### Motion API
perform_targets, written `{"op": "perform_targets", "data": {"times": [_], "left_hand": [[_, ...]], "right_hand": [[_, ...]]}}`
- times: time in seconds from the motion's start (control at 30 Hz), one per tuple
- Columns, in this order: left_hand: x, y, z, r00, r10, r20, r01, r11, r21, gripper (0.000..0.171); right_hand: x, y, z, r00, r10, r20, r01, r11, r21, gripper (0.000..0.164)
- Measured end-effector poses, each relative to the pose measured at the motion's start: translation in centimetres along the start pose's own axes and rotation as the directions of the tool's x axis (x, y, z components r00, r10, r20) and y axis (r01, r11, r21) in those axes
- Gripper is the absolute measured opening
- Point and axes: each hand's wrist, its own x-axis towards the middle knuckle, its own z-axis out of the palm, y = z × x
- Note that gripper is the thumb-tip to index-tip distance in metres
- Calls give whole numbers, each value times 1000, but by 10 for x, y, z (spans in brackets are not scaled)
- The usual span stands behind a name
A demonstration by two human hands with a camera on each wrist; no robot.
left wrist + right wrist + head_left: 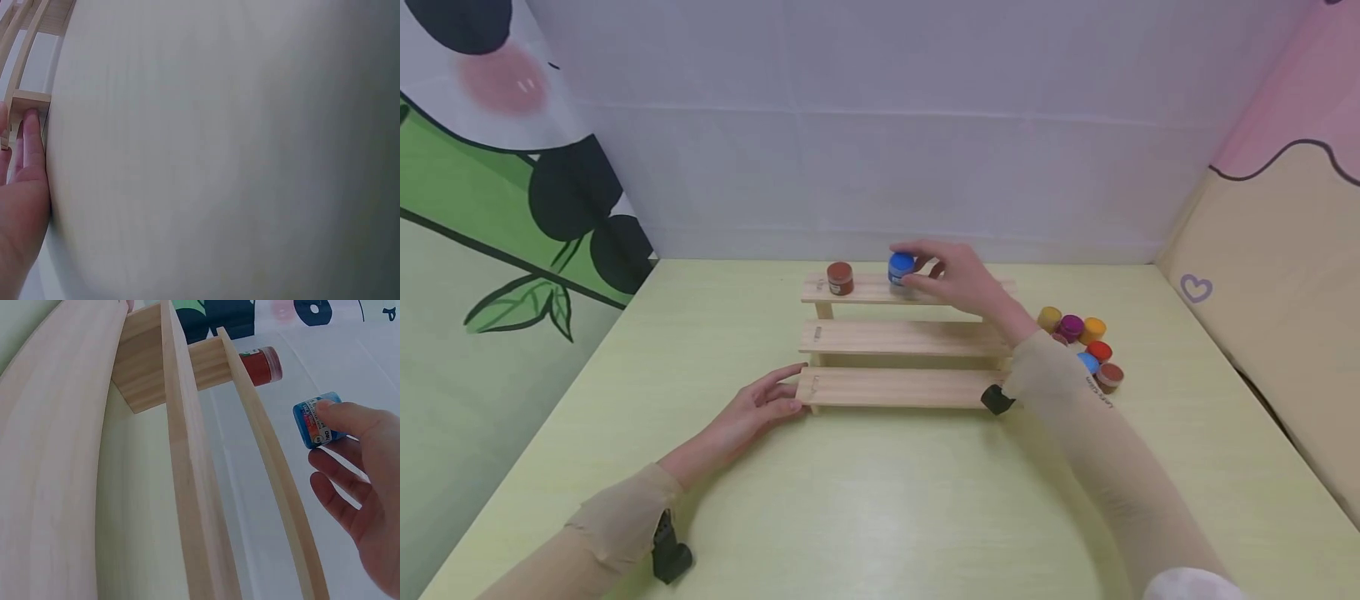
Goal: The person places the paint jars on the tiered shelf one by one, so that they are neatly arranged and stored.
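Blue jar (900, 268) hangs tilted just above the top board of a three-tiered wooden rack (902, 337), with a small gap between jar and board in the right wrist view. It is pinched between the thumb and fingers of the right hand (958, 275), its printed label partly covered by the thumb. To its left, a red-brown jar (840, 278) stands upright on the same board. Down at the left end of the lowest board, the left hand (756, 412) grips the rack, thumb toward the front edge and fingers behind.

Right of the rack, partly hidden by the right sleeve (1097, 442), more jars sit close together on the worktop (880, 500): ochre (1049, 317), purple (1071, 327), orange (1093, 330), red (1099, 351), light blue (1087, 362) and brown (1109, 377). Behind the worktop rises a pale, creased backdrop (880, 167); a cartoon-printed panel (475, 208) flanks it on the left.
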Motion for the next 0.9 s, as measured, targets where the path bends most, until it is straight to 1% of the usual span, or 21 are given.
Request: {"op": "perform_targets", "data": {"times": [0.1,0.27,0.43,0.63,0.73,0.9], "left_hand": [[1,0,1,1000,-14,-8,14,1000,-6,69],[1,-2,0,1000,-2,-4,2,1000,-20,69],[1,-2,0,1000,5,2,-5,1000,-30,67],[-1,1,0,1000,2,0,-2,999,-46,68],[-2,2,0,1000,7,1,-7,999,-41,68],[-3,3,1,1000,-6,0,6,999,-34,68]], "right_hand": [[5,-4,3,1000,-5,23,5,1000,-8,46],[11,-9,8,998,20,66,-20,1000,-4,47],[14,-8,13,995,55,88,-55,998,0,47],[14,-7,14,992,74,102,-74,997,-8,46],[13,-8,14,990,86,111,-86,996,-10,46],[12,-7,14,986,109,129,-109,994,-6,46]]}}
